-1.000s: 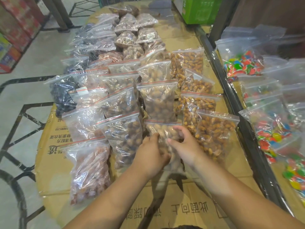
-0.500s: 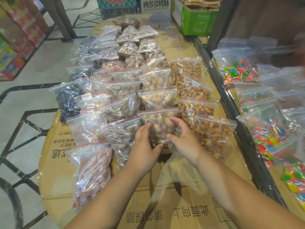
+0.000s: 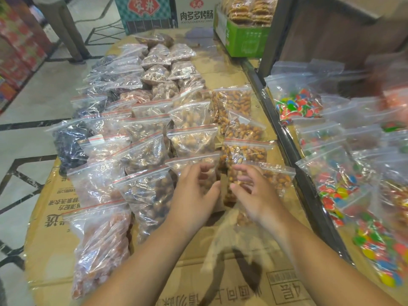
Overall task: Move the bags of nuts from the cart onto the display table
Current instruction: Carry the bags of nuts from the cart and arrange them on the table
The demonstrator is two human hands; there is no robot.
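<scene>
Rows of clear zip bags of nuts overlap on the cardboard-covered display table (image 3: 55, 235). The nearest bag of pale nuts (image 3: 187, 162) lies in the middle row, with its red-striped top showing above my fingers. My left hand (image 3: 195, 192) rests on it with loosely bent fingers and the thumb spread. My right hand (image 3: 254, 193) hovers just to the right, fingers loosely curled over a bag of orange-brown nuts (image 3: 276, 180), and I see nothing gripped in it. A narrow gap separates my hands. The cart is not in view.
A dark metal rail (image 3: 284, 138) borders the table on the right, and beyond it lie bags of coloured candy (image 3: 298, 104). A green box of biscuits (image 3: 242, 40) and printed cartons (image 3: 152, 12) stand at the far end. A person's legs (image 3: 66, 32) are at the far left.
Both hands carried the bag of pale nuts away from me and laid it against the middle row. They have since moved slightly apart. The view tilted up, showing more of the far end.
</scene>
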